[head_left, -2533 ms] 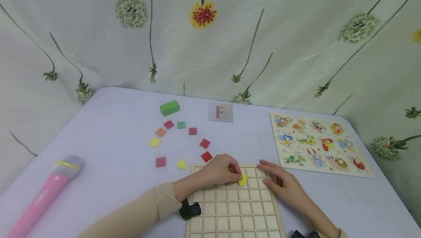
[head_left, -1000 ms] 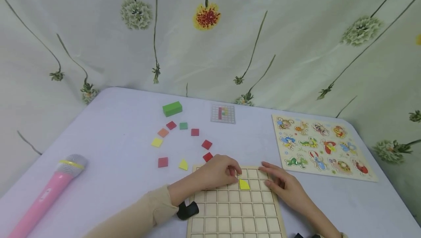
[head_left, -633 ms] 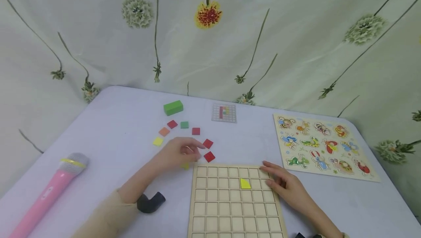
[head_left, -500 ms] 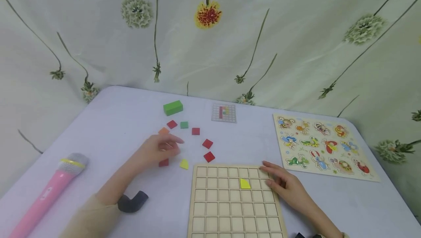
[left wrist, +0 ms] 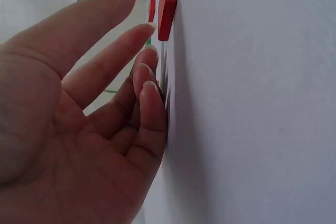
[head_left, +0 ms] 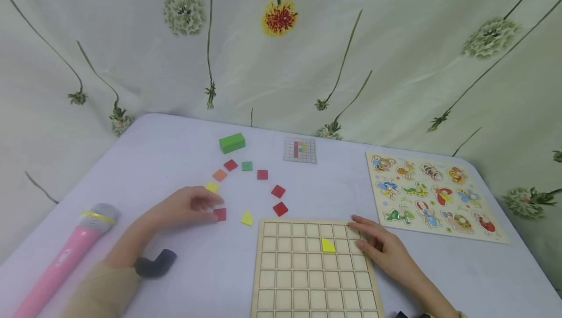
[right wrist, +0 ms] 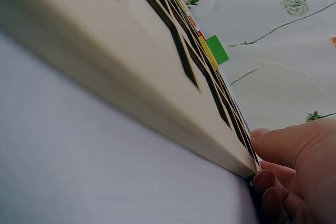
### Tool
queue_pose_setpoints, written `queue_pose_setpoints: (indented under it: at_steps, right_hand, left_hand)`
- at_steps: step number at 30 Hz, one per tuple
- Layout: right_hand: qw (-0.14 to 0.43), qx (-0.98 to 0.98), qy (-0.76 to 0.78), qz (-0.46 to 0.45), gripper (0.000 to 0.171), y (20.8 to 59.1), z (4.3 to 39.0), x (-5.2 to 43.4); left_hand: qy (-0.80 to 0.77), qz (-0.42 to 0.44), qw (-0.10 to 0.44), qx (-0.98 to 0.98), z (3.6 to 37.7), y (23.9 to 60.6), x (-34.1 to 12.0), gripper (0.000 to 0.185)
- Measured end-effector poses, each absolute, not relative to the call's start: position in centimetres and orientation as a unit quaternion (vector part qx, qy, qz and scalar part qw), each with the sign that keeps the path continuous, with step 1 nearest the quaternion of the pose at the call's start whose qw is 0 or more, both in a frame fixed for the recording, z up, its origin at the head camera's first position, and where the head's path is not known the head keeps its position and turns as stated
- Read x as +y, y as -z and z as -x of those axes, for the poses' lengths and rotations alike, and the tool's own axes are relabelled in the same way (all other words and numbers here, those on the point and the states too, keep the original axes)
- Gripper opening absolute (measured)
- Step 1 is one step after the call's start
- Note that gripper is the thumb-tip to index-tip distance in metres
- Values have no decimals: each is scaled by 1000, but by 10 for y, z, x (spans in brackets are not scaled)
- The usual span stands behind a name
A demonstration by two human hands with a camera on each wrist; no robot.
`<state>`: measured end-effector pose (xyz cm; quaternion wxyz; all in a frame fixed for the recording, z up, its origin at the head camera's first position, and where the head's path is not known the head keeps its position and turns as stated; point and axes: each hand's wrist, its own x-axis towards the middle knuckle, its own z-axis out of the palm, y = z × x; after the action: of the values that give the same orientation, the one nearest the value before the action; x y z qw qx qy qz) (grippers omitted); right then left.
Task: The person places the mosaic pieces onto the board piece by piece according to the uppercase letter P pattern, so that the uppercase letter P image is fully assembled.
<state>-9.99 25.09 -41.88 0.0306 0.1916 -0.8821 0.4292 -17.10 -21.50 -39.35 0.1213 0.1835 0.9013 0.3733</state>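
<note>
My left hand reaches low over the table at the left, fingers loosely bent and nothing between them. Its fingertips are right at a red square tile; in the left wrist view that red tile stands just beyond the thumb and index finger. A yellow square tile lies beside the knuckles, partly hidden. My right hand holds the far right corner of the wooden grid board, thumb and fingers on its edges. A yellow quarter-round tile sits in one cell of the board.
Another yellow rounded tile, an orange tile, a green tile and several red tiles lie beyond the board. Behind them are a green block and a pattern card. A pink microphone lies left, an insect puzzle right.
My left hand let go of the yellow quarter-round tile in a board cell, then moved left off the board to the red square tile. My right hand stayed at the corner.
</note>
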Motion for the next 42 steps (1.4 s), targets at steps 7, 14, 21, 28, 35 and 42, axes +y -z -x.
queue_pose_setpoints:
  at_steps: [7, 14, 21, 28, 35, 42]
  right_hand:
    - [31, -875, -437, -205, 34, 412, 102, 252]
    - [21, -871, -446, -206, 32, 410, 101, 252]
    - [19, -867, -455, -202, 32, 412, 100, 252]
    - [21, -872, -450, -190, 32, 411, 96, 245]
    - [19, -878, -442, -184, 31, 405, 95, 242]
    - [13, -876, -445, -183, 31, 414, 99, 251]
  left_hand:
    - [-305, -195, 89, 928, 170, 395, -201, 23]
    - [-328, -203, 76, 920, 167, 389, -187, 18]
    - [-402, -237, 97, 879, 163, 378, -125, 14]
    - [-444, -298, 185, 825, 154, 384, -62, 9]
    - [-412, -305, 173, 841, 149, 387, -45, 7]
    - [-386, -313, 169, 851, 148, 385, -44, 6]
